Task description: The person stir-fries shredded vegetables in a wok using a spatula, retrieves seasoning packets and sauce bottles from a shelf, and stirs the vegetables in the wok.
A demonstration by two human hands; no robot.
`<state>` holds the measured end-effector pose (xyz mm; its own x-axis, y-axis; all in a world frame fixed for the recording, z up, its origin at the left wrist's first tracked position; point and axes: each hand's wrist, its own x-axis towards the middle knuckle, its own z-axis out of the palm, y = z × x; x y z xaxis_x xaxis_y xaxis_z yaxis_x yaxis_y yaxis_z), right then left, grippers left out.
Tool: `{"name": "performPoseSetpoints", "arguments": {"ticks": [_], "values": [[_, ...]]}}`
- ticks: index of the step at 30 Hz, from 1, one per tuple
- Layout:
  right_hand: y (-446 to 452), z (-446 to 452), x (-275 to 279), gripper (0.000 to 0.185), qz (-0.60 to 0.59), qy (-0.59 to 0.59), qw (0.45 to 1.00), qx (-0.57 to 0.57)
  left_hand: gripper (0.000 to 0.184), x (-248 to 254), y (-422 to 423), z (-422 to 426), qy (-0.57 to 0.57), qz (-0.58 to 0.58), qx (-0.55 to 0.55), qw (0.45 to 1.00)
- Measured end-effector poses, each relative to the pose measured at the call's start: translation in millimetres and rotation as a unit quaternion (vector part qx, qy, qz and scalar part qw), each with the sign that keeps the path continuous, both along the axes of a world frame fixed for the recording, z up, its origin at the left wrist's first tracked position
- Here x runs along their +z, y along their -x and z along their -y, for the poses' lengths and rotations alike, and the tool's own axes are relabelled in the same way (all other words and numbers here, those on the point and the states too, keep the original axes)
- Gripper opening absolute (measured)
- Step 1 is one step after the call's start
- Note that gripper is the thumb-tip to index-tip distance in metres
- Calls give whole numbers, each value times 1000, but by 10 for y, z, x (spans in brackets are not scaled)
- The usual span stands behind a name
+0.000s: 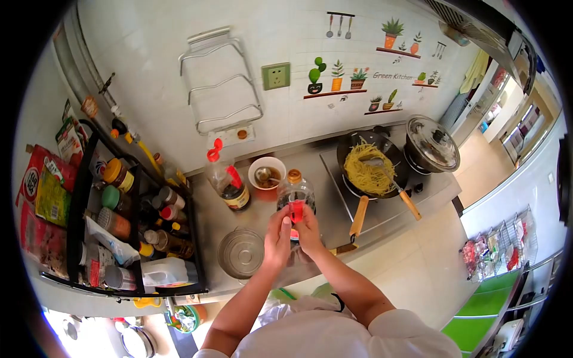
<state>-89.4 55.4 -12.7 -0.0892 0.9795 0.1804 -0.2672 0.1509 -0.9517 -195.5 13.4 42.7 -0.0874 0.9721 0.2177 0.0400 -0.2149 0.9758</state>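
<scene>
Both hands meet in front of me over the counter's front part. My left hand and my right hand hold a small red cap between their fingers. Just behind them stands a clear bottle with an orange-brown neck and no red cap on it. To its left are a white bowl with brown liquid and a spoon, and a dark sauce bottle with a red flip top. A round metal lid or dish lies left of my hands.
At the right, a wok of yellow noodles with a wooden-handled spatula sits on the stove, beside a lidded pot. A black rack of jars and bottles stands left. A wooden-handled knife lies near the front edge.
</scene>
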Motion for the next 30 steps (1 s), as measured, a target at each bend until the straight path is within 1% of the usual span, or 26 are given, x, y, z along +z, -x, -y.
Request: {"name": "performPoseSetpoints", "arguments": {"ticks": [1,2,3,4,5,6,7,8,9,11,12,13,15,16,17,19,20,21,22,23,24,25,27,28,30], "values": [[-17,-3,30,47,-1,-2,1000,-1,37,-46,-64,-91,-3,9,13,1000],[-22,-11,61,49,-44,25,998,30,37,-90,-121,-166,-7,17,28,999],[-47,-9,120,51,-86,53,993,62,37,-27,-180,-201,-8,17,29,999],[-90,-27,204,55,-58,45,992,107,39,46,-228,-220,2,-7,59,998],[-124,-37,195,55,-59,45,991,109,41,96,-270,-240,11,-30,89,996],[-148,-48,173,55,27,-7,994,106,41,28,-275,-291,10,-31,91,995],[-176,-67,227,56,112,-60,987,102,42,-85,-243,-361,37,-62,109,991],[-239,-68,281,57,133,-43,981,135,43,-199,-205,-404,65,-92,128,985],[-293,-77,353,57,132,-44,981,138,43,-217,-195,-414,64,-93,132,985],[-415,-93,459,55,277,-118,945,127,42,-259,-185,-412,88,-62,130,986],[-518,-133,509,52,297,-121,935,152,35,-334,-158,-438,106,-102,125,981],[-665,-142,636,52,297,-121,935,151,35,-343,-167,-439,106,-103,124,981],[-1054,-140,910,48,369,-159,903,151,30,-358,-204,-468,100,18,64,993],[-1290,-122,1016,47,412,-209,883,77,25,-437,-214,-492,80,-12,77,994],[-1555,-126,1083,46,452,-258,854,3,25,-470,-221,-503,76,-11,74,994],[-2122,-167,1086,46,513,-225,820,-117,23,-506,-259,-522,66,14,90,994],[-2415,-178,1047,50,563,-219,775,-186,23,-486,-304,-514,63,57,89,992],[-2678,-175,978,55,607,-210,724,-251,23,-498,-316,-521,61,58,89,993],[-2893,-148,875,55,607,-211,724,-251,23,-516,-309,-527,47,71,89,992],[-3078,-110,754,60,663,-135,680,-283,24,-524,-334,-534,34,84,89,992],[-3167,-78,739,65,710,-57,629,-312,23,-407,-395,-510,35,95,97,990],[-3237,-66,714,65,709,-56,630,-311,23,-371,-428,-517,35,93,98,990],[-3338,-38,685,68,714,165,660,-164,22,-328,-420,-519,70,76,102,989],[-3393,-55,586,68,711,165,664,-163,23,-369,-398,-541,68,63,88,992],[-3474,-65,363,62,689,133,694,-161,23,-391,-419,-642,51,53,91,993]]}}
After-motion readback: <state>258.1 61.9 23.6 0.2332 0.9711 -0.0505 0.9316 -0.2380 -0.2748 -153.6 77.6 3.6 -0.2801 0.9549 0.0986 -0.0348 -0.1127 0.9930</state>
